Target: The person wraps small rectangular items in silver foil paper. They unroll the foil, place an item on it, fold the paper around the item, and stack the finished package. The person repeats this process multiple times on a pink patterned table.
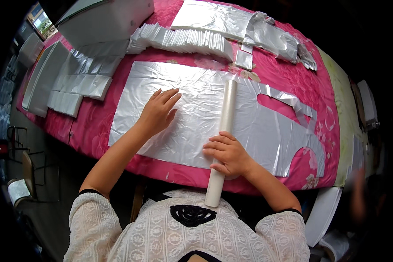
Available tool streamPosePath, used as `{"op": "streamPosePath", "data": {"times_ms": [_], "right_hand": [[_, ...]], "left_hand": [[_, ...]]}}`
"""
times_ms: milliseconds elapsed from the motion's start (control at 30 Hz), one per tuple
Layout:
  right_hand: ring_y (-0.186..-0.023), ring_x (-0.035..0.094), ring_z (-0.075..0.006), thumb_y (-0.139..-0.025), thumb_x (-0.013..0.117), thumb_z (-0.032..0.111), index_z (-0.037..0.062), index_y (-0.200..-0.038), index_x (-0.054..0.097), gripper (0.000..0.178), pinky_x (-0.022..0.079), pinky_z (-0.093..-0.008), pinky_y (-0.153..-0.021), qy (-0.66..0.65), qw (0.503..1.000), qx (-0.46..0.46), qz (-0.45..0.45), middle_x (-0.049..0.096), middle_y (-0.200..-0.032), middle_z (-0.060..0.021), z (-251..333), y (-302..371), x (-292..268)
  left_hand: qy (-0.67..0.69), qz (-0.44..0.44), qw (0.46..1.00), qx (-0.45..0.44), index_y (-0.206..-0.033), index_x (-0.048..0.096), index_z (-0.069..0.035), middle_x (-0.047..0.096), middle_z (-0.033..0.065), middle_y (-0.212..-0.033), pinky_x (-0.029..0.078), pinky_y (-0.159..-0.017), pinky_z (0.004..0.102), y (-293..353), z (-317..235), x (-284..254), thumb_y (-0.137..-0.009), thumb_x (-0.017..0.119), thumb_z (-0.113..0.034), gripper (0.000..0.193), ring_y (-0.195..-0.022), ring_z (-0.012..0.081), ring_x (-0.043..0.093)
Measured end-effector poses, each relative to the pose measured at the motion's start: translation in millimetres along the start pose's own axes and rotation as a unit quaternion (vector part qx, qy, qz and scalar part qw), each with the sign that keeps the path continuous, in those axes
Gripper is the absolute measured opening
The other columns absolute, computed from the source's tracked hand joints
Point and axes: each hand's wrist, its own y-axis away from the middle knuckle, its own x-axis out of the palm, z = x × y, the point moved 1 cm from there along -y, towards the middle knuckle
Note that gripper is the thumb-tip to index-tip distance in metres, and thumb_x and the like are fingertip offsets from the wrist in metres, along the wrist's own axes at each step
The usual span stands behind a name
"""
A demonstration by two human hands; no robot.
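Note:
A thin, silvery-white plastic sheet [187, 118] lies spread on the table, its surface creased, with rounded cutouts and strap-like strips at its right end. Across it rests a pale, smooth tube [227, 109], whose near end overhangs the table edge toward my body. My right hand [228, 153] is closed over the lower part of this tube, thumb and fingers around it. To the left, my left hand [159, 111] is over the sheet with fingers stretched out and nothing in them. Whether its palm touches the plastic, I cannot tell.
A pink flowered cloth [148, 166] covers the table. Beyond the sheet stands a long row of folded white packets [179, 40], near a stack of flat plastic sheets [212, 19]. Several packets [94, 86] and a white bin [46, 78] are at left, a large white box [107, 22] behind.

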Motion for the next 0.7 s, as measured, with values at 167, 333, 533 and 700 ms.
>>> {"op": "streamPosePath", "data": {"times_ms": [167,333,533,700], "right_hand": [[-0.111,0.05,-0.0249,-0.077,0.058,0.037,0.007,-0.096,0.061,0.035,0.027,-0.0417,-0.104,-0.005,1.0,-0.004,-0.01,0.059,-0.109,-0.0071,1,-1,-2],[-0.11,0.049,-0.0247,-0.078,0.058,0.036,0.0068,-0.096,0.06,0.034,0.027,-0.0416,-0.104,-0.008,1.0,-0.005,-0.017,0.059,-0.108,-0.0071,2,-1,-2],[-0.111,0.05,-0.0247,-0.081,0.051,0.041,0.0087,-0.103,0.06,0.04,0.027,-0.0421,-0.104,-0.002,1.0,0.004,0.003,0.059,-0.112,-0.006,0,0,1],[-0.11,0.05,-0.0248,-0.081,0.051,0.041,0.0084,-0.103,0.06,0.04,0.027,-0.0421,-0.104,-0.004,1.0,0.005,0.0,0.059,-0.112,-0.0061,0,0,1]], "left_hand": [[0.021,0.006,1.0,-0.001,-0.121,0.049,-0.005,0.047,0.0109,-0.129,0.034,-0.101,0.0415,-36,10,29,-0.076,0.061,-0.007,0.047,-0.117,0.0263,0.047],[-0.103,0.036,0.992,0.056,-0.089,0.063,-0.007,0.059,0.0064,-0.116,0.035,-0.101,0.0396,-54,21,39,-0.079,0.058,-0.008,0.012,-0.115,0.0217,0.049],[-0.084,0.015,0.994,0.07,-0.086,0.06,-0.008,0.062,0.0027,-0.107,0.038,-0.098,0.039,-60,33,25,-0.077,0.059,-0.007,0.008,-0.107,0.0194,0.055],[-0.039,-0.002,0.997,0.072,-0.093,0.059,-0.007,0.061,0.0034,-0.109,0.04,-0.096,0.0381,-66,31,15,-0.076,0.06,-0.005,0.017,-0.105,0.0206,0.055]]}}
